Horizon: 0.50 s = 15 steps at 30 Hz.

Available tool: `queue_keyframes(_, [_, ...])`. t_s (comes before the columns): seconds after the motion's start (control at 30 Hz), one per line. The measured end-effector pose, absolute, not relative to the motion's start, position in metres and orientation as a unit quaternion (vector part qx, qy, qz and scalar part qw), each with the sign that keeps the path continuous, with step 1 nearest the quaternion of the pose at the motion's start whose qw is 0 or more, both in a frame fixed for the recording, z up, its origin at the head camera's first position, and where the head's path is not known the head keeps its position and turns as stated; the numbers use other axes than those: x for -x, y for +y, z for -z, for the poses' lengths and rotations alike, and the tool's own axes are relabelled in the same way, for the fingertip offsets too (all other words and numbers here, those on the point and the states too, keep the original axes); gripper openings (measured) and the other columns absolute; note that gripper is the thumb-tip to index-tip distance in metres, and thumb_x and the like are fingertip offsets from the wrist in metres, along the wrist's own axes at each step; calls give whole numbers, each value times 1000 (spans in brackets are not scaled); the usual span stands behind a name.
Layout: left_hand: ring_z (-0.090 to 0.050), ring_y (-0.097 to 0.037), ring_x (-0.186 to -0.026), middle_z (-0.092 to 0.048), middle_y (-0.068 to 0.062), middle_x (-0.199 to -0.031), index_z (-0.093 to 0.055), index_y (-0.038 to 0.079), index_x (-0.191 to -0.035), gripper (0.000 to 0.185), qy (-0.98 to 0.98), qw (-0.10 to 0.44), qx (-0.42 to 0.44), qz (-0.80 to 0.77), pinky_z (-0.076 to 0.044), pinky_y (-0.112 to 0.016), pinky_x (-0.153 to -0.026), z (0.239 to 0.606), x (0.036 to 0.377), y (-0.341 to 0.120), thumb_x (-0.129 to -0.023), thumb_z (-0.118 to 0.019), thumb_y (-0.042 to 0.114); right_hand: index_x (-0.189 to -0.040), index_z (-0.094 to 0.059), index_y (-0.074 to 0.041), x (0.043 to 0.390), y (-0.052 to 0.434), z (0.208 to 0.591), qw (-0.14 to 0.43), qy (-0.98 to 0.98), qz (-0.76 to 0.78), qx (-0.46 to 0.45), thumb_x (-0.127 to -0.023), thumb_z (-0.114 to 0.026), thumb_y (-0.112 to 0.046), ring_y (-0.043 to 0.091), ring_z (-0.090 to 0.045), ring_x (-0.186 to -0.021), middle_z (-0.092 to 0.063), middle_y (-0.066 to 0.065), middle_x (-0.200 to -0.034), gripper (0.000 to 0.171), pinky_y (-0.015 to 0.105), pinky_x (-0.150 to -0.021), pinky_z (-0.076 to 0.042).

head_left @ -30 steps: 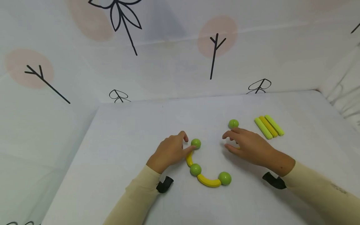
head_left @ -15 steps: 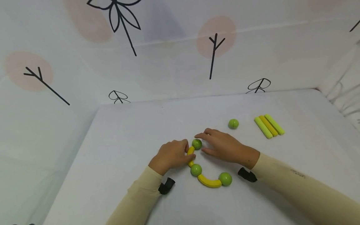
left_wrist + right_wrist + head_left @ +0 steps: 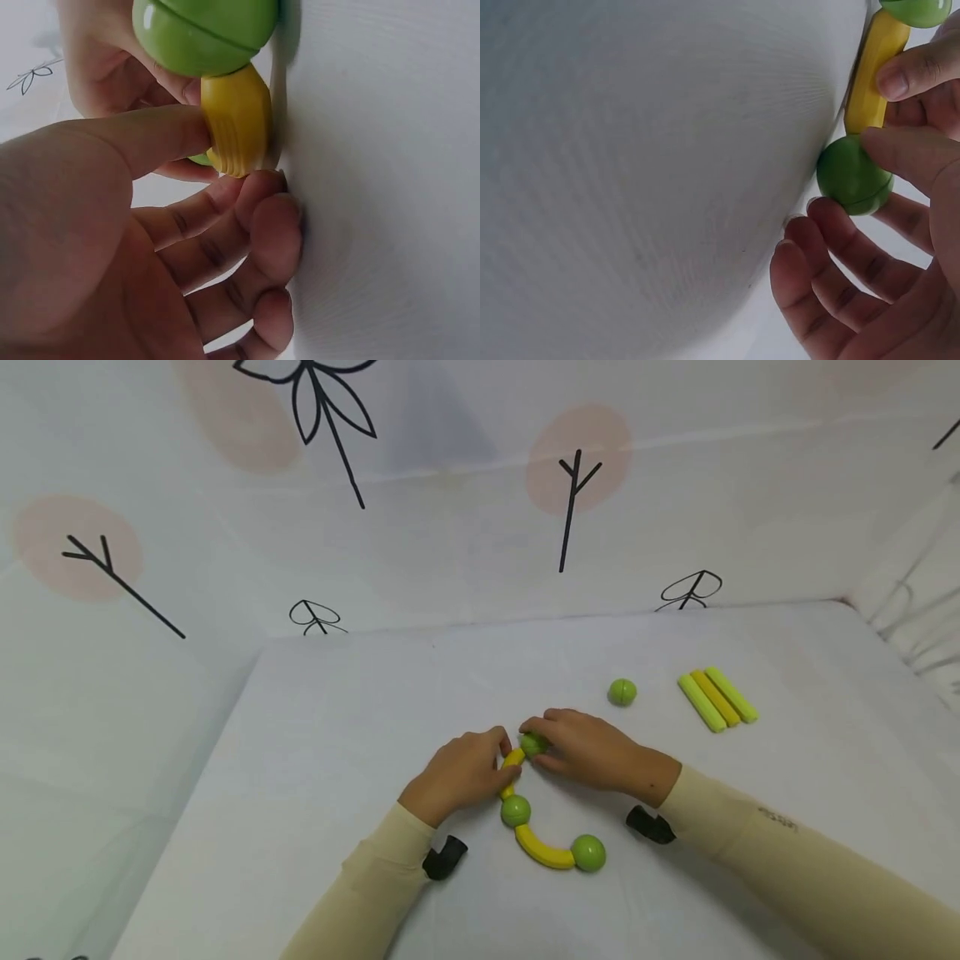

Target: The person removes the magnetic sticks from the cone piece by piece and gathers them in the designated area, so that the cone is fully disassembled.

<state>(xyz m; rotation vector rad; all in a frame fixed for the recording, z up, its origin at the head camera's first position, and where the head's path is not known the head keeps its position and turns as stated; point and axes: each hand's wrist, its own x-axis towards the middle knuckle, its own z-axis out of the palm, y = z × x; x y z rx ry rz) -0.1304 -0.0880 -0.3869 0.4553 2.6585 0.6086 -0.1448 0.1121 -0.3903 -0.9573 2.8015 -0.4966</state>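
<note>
My left hand [image 3: 462, 772] pinches a curved yellow stick [image 3: 236, 120] between thumb and fingers. The stick's far end meets a green ball [image 3: 853, 176], which my right hand [image 3: 592, 752] grips with thumb and fingertips. At the stick's near end sits another green ball [image 3: 516, 811]. From there a second curved yellow stick [image 3: 543, 850] runs to a third green ball [image 3: 588, 853], so the pieces form a bent chain on the white table. In the head view, fingers partly cover the held stick and the far ball.
A loose green ball [image 3: 622, 692] lies beyond my right hand. Farther right, three straight sticks [image 3: 717, 699] in yellow and yellow-green lie side by side. A white patterned cloth [image 3: 450, 543] rises behind the table [image 3: 337, 693].
My right hand has come left from beside the loose ball and now holds the chain's far ball. My left hand has shifted onto the stick. The chain's near end has swung slightly left.
</note>
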Motion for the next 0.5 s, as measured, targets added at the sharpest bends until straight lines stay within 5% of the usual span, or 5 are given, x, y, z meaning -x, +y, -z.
queue_keyframes(0.3, [-51,-12,-61,-58,1,-73,-59,12,-111,23,932,203,-168,-247,-41,-25,-56,388,133,-91,-98,-64,30,-124,-63,-7,149,114,391,99,923,198,315,-93,-73,-20,13,-58,-89,-68,2,-102,36,34,-84,-53])
queue_keyframes(0.5, [-50,-12,-60,-58,0,-73,-58,11,-112,22,927,210,-178,-255,-41,-25,-55,389,135,-92,-99,-63,28,-122,-59,-9,152,117,389,119,913,236,311,-95,-69,-19,11,-54,-82,-64,-3,-92,30,29,-77,-50])
